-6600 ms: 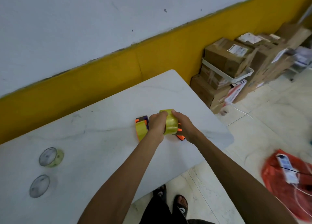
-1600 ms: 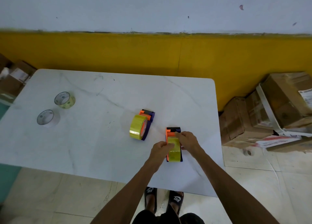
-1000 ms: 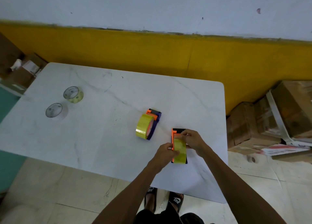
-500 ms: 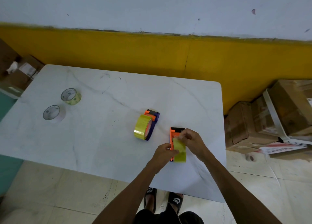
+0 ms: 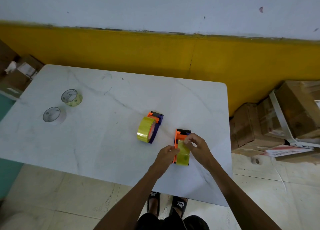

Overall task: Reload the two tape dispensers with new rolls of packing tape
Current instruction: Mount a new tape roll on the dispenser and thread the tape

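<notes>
Dispenser 2 [image 5: 181, 134] sits near the table's [image 5: 103, 143] front right; left hand [image 5: 166, 154] pinches its orange side, right hand [image 5: 196, 147] nips the tape's [image 5: 183, 156] free end. Risk: film slips, snaps back onto the roll, or wrinkles.
</notes>
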{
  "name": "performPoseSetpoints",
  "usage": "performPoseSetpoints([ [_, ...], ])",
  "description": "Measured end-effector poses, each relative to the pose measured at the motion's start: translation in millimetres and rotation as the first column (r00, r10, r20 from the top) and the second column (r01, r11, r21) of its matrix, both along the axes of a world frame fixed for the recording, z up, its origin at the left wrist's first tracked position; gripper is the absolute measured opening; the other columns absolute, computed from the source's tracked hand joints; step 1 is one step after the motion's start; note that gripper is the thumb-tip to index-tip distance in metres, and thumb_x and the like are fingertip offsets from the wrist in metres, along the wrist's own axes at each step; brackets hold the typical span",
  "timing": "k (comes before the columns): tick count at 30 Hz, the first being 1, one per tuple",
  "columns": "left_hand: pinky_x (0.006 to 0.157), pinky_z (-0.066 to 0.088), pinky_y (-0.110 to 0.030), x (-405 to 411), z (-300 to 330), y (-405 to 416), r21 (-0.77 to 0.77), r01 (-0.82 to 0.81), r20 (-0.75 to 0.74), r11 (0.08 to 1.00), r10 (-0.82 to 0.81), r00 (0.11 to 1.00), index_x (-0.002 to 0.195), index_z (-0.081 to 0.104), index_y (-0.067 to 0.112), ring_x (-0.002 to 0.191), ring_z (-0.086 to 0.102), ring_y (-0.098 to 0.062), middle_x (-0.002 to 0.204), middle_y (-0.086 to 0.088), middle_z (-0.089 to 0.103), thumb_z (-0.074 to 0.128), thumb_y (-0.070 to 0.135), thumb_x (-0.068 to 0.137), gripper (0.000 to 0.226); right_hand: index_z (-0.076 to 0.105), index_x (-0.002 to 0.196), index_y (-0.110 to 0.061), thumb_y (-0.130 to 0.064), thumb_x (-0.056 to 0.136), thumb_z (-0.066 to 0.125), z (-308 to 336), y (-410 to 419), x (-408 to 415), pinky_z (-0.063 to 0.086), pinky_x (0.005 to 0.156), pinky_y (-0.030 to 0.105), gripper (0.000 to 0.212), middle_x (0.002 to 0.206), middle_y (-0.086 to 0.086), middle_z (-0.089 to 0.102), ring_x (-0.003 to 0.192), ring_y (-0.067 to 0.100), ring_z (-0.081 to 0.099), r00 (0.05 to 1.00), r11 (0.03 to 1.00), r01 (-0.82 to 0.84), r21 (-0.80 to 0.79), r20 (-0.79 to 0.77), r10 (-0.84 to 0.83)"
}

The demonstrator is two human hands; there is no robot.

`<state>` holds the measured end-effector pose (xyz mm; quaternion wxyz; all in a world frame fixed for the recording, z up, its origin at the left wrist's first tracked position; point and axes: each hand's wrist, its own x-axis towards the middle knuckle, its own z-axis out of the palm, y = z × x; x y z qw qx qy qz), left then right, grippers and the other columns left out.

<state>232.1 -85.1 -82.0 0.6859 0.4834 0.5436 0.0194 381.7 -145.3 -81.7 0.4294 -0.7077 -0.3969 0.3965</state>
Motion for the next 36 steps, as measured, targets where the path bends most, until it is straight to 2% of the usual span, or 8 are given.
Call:
performPoseSetpoints([
  [6, 0.098, 0.051, -0.045, 5, 7, 1, 0.0, -0.016, -0.054, 1.0, 0.016, 0.998, 0.09, 0.061, 0.02, 0.112, 0.062, -0.034, 0.119, -0.022, 0.063, 0.05, 0.035, 0.088, 0.018, 0.062, 0.082, -0.007, -0.007, 0.089, 0.057, 4, 5, -2, 0.044, 0.076, 0.021, 0.01, 0.085, -0.002, 0.059, 0.088, 0.009, 0.055, 0.997, 0.999, 0.012, -0.043, 0.074, -0.009],
  [10, 0.093, 0.053, -0.046, 7, 3, 2, 0.0, -0.022, -0.062, 1.0, 0.022, 0.998, 0.086, 0.06, 0.018, 0.097, 0.062, -0.029, 0.106, -0.02, 0.064, 0.048, 0.039, 0.077, 0.026, 0.067, 0.076, 0.0, 0.001, 0.084, 0.061, 13, 9, -2, 0.037, 0.069, 0.004, 0.01, 0.074, -0.011, 0.056, 0.081, -0.015, 0.051, 0.98, 1.0, 0.03, -0.001, 0.198, -0.03],
  [12, 0.093, 0.053, -0.046, 8, 2, 2, 0.001, -0.021, -0.069, 1.0, 0.021, 0.997, 0.088, 0.059, 0.017, 0.098, 0.063, -0.031, 0.105, -0.02, 0.064, 0.046, 0.039, 0.074, 0.03, 0.066, 0.076, -0.001, 0.002, 0.085, 0.06, 14, 8, -4, 0.037, 0.07, 0.001, 0.012, 0.074, -0.007, 0.058, 0.081, -0.01, 0.054, 0.979, 1.0, 0.011, -0.004, 0.204, -0.01],
  [16, 0.095, 0.053, -0.047, 11, 0, 4, -0.002, -0.04, -0.09, 0.999, 0.04, 0.995, 0.101, 0.063, 0.009, 0.108, 0.064, -0.036, 0.115, -0.022, 0.066, 0.045, 0.031, 0.088, 0.032, 0.059, 0.079, -0.016, -0.008, 0.091, 0.055, 5, -2, -7, 0.045, 0.086, 0.028, 0.015, 0.09, 0.005, 0.062, 0.093, 0.018, 0.056, 0.995, 0.997, -0.015, -0.069, 0.094, 0.022],
  [21, 0.07, 0.054, -0.029, 10, -7, 7, -0.056, -0.098, -0.083, 0.994, 0.093, 0.992, 0.1, 0.062, 0.001, 0.087, 0.067, -0.028, 0.105, -0.022, 0.069, 0.042, 0.019, 0.096, 0.027, 0.061, 0.081, -0.014, -0.008, 0.09, 0.054, 4, -11, -3, 0.047, 0.088, 0.032, 0.012, 0.088, 0.0, 0.062, 0.093, 0.015, 0.059, 0.999, 0.998, -0.034, -0.051, 0.032, 0.036],
  [27, 0.092, 0.055, -0.041, 11, -7, 6, -0.068, -0.104, -0.088, 0.992, 0.098, 0.991, 0.113, 0.064, 0.0, 0.104, 0.069, -0.034, 0.112, -0.022, 0.07, 0.046, 0.022, 0.094, 0.034, 0.063, 0.082, -0.018, -0.012, 0.089, 0.058, 4, -16, -7, 0.045, 0.086, 0.023, 0.011, 0.091, -0.002, 0.063, 0.097, 0.015, 0.058, 0.999, 0.999, -0.003, -0.048, 0.046, 0.006],
  [31, 0.093, 0.056, -0.043, 13, -7, 6, -0.071, -0.121, -0.085, 0.99, 0.115, 0.99, 0.115, 0.063, 0.001, 0.105, 0.068, -0.035, 0.115, -0.023, 0.068, 0.045, 0.022, 0.096, 0.034, 0.062, 0.079, -0.028, -0.04, 0.081, 0.053, 11, -23, -24, 0.045, 0.082, 0.009, 0.015, 0.099, -0.001, 0.058, 0.103, 0.009, 0.053, 0.998, 0.999, 0.038, 0.026, 0.054, -0.039],
  [36, 0.092, 0.055, -0.042, 12, -6, 6, -0.122, -0.181, -0.027, 0.976, 0.179, 0.983, 0.115, 0.067, 0.007, 0.107, 0.068, -0.034, 0.112, -0.02, 0.071, 0.044, 0.031, 0.096, 0.038, 0.065, 0.078, -0.033, -0.012, 0.086, 0.061, -2, -48, -45, 0.049, 0.081, 0.018, 0.023, 0.107, -0.009, 0.051, 0.107, 0.005, 0.053, 0.994, 0.994, 0.106, -0.028, 0.021, -0.105],
])
